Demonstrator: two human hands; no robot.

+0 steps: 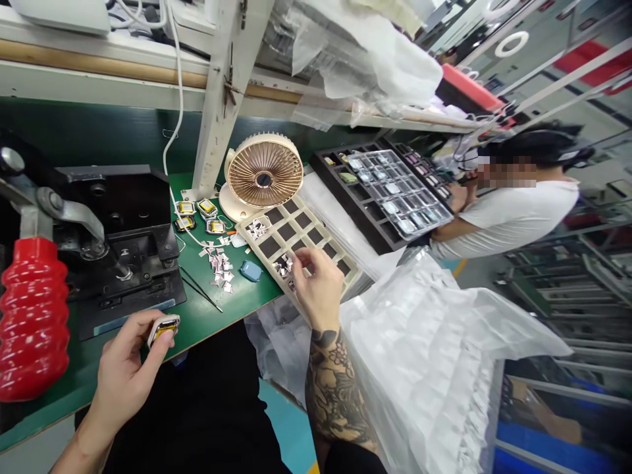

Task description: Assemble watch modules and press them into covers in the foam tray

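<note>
My left hand (pixel 129 368) grips a small white-rimmed electronic housing (pixel 163 329) between thumb and fingers, its yellow inside facing up. Over the beige compartment tray (pixel 261 253), my right hand (pixel 320 283) has thumb and fingertips pinched together beside small silvery pieces (pixel 282 266); whatever is between them is too small to make out. Similar loose pieces (pixel 220 266) lie scattered on the green bench. Behind them sit several housings with yellow insides (pixel 206 208). A blue block-like part (pixel 251 270) and dark tweezers (pixel 201 289) rest between my hands.
At left stands a black press fixture (pixel 128 263) with a red ribbed handle (pixel 33 319). A beige fan (pixel 265 172) is behind the tray. Black foam trays (pixel 365 224) and white plastic sheeting (pixel 424 355) lie to the right. Another person (pixel 513 217) works at far right.
</note>
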